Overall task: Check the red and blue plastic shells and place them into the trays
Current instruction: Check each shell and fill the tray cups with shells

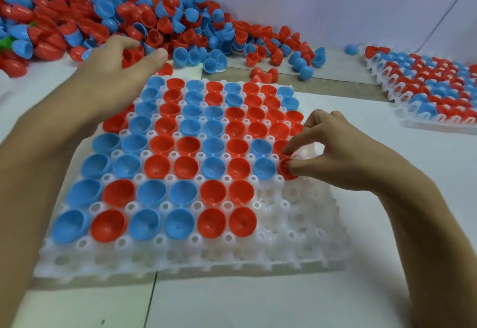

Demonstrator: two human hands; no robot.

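- Head view, right side: the right hand [333,152] pinches a small red hemispherical plastic shell [286,170] by its rim between thumb and forefinger; the shell sits at a socket on the right edge of the white moulded plastic tray [296,227], beside a blue shell; the other fingers are curled loosely above.
- Head view, left side: the left hand [113,74] reaches into the loose heap of red and blue plastic shells [160,17] at the far edge of the surface; its fingers are bent round what looks like a red shell, but blur leaves the grip uncertain.
- Handling judgement: the shells look thin-walled, light and glossy, so likely slippery and slightly flexible; a rim pinch gives the best hold; light pressure should seat each shell open side up.
- Tray state: most sockets are filled; the near rows and right corner remain vacant; a second filled white tray [423,87] lies well apart at far right.
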